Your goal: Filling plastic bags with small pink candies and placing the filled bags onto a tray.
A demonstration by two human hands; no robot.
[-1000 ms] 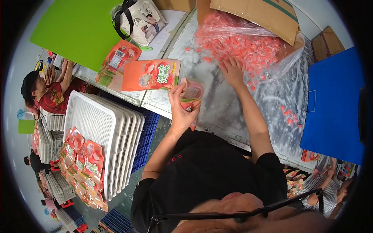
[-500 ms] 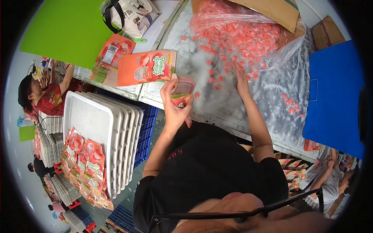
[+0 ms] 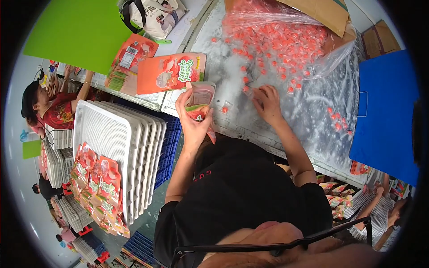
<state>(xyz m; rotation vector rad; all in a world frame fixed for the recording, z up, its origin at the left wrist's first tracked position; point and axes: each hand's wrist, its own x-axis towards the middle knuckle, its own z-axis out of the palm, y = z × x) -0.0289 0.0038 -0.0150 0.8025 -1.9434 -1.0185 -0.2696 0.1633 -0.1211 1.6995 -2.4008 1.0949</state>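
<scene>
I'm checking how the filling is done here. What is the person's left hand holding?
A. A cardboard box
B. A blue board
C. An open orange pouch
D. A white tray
C: the left hand grips an open orange pouch upright at the table edge, while the right hand rests among loose pink candies on the plastic sheet.
</scene>
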